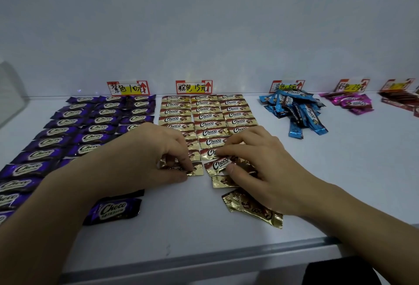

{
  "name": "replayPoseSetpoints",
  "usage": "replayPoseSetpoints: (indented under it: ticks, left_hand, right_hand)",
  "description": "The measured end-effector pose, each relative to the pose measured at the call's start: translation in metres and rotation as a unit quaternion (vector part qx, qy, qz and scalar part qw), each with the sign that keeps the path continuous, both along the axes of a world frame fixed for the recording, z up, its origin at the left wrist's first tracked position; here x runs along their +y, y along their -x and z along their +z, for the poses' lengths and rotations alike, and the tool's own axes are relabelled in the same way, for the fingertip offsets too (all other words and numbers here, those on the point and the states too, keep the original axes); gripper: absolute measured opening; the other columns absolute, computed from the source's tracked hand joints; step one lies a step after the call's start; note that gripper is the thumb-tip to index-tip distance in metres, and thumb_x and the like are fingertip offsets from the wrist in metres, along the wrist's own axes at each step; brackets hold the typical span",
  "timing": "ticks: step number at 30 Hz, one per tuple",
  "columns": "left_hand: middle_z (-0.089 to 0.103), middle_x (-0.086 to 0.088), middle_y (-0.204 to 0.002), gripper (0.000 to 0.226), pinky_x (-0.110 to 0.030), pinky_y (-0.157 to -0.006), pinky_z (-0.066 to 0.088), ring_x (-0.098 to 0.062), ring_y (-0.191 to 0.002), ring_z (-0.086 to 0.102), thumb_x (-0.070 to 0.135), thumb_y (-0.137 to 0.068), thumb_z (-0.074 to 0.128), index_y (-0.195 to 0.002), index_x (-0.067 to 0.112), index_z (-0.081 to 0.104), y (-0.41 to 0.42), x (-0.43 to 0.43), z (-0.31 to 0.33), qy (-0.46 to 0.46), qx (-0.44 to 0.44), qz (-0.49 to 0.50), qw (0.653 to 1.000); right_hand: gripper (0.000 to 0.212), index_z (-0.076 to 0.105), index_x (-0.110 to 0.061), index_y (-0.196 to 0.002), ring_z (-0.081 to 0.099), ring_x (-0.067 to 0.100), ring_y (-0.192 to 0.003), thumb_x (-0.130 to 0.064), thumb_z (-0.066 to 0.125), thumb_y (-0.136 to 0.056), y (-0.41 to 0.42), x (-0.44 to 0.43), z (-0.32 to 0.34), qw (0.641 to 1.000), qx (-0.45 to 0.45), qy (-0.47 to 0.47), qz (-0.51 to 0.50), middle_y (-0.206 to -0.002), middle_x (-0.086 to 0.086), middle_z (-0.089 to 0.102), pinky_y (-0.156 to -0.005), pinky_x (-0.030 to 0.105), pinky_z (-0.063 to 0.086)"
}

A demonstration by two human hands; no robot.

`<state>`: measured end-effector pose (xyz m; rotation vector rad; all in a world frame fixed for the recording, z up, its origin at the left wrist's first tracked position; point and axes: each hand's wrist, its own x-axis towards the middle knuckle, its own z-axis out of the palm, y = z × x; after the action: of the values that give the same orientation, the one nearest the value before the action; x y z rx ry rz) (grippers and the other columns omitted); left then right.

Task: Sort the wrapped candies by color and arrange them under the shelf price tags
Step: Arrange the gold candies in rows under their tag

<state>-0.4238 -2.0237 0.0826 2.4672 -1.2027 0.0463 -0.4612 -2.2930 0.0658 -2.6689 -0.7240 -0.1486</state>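
Gold-wrapped candies [210, 117] lie in three neat columns under the middle price tag [193, 87]. My left hand [156, 148] pinches a gold candy [196, 169] at the foot of the left column. My right hand [251, 160] pinches another gold candy [218, 165] at the foot of the middle column, thumb below it and fingers above. Two loose gold candies [254, 211] lie nearer to me, under my right wrist. Purple candies [74, 123] fill rows under the left tag [128, 88]. One purple candy [113, 210] lies apart below my left forearm.
A loose heap of blue candies [297, 112] sits under the third tag [286, 86]. Pink candies [349, 102] lie under the fourth tag [352, 85], and dark red ones [401, 100] at the far right. The shelf's front edge [204, 259] runs close to me.
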Motion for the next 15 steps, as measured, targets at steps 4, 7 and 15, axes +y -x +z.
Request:
replayPoseSetpoints:
  ticks: [4, 7, 15]
  left_hand:
    - [0.066, 0.022, -0.095, 0.015, -0.028, -0.071, 0.058, 0.000, -0.087, 0.064, 0.041, -0.081, 0.077, -0.096, 0.040, 0.077, 0.001, -0.001, 0.000, 0.000, -0.007, -0.003, 1.000]
    - [0.065, 0.023, -0.096, 0.016, -0.026, -0.071, 0.056, -0.003, -0.087, 0.065, 0.050, -0.085, 0.068, -0.098, 0.042, 0.075, 0.003, -0.002, 0.003, 0.006, -0.008, -0.004, 1.000]
    - [0.065, 0.018, -0.120, 0.036, -0.021, -0.091, 0.048, -0.001, -0.112, 0.059, 0.038, -0.098, 0.049, -0.125, 0.025, 0.069, 0.022, -0.026, 0.008, 0.028, -0.056, -0.036, 0.997]
  right_hand:
    - [0.042, 0.059, -0.039, -0.135, 0.034, 0.001, -0.125, -0.046, 0.039, -0.098, 0.000, 0.001, 0.000, 1.000, 0.007, -0.005, 0.006, -0.125, -0.024, 0.050, -0.104, 0.041, 0.036]
    - [0.035, 0.064, -0.036, -0.127, 0.044, 0.002, -0.124, -0.038, 0.045, -0.098, 0.002, -0.006, 0.005, 0.992, -0.006, -0.128, -0.008, -0.121, -0.022, 0.056, -0.100, 0.037, 0.040]
    - [0.034, 0.062, -0.037, -0.123, 0.050, 0.003, -0.124, -0.052, 0.048, -0.097, 0.038, -0.039, 0.007, 0.992, 0.016, -0.124, 0.010, -0.126, -0.026, 0.055, -0.097, 0.023, 0.042]
